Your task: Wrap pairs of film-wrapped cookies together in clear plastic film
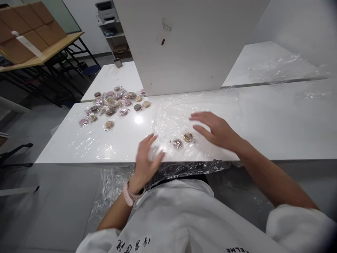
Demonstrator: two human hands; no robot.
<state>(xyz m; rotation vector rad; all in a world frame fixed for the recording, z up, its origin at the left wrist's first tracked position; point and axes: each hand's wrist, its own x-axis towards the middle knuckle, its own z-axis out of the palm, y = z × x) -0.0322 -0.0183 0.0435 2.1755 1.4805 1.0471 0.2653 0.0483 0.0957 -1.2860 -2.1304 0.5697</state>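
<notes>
Two round, individually wrapped cookies lie near the table's front edge: a darker cookie [177, 143] and a yellowish cookie [188, 137]. They rest on or under a sheet of clear plastic [171, 119]; which of the two I cannot tell. My left hand [147, 156] is to the left of the darker cookie, thumb and fingers apart, slightly blurred. To the right of the yellowish cookie hovers my right hand [214, 129], its fingers stretched out and apart from the thumb. Neither hand grips anything. A heap of similar wrapped cookies [111, 111] in pink, brown and yellow spreads over the table's left part.
The white table [276, 130] runs across the view, with a tall white panel [189, 45] standing behind it. Clear plastic film [113, 189] hangs below the front edge. More film [286, 68] lies back right. A metal cup [118, 63] stands far left; cardboard boxes [28, 26] are beyond.
</notes>
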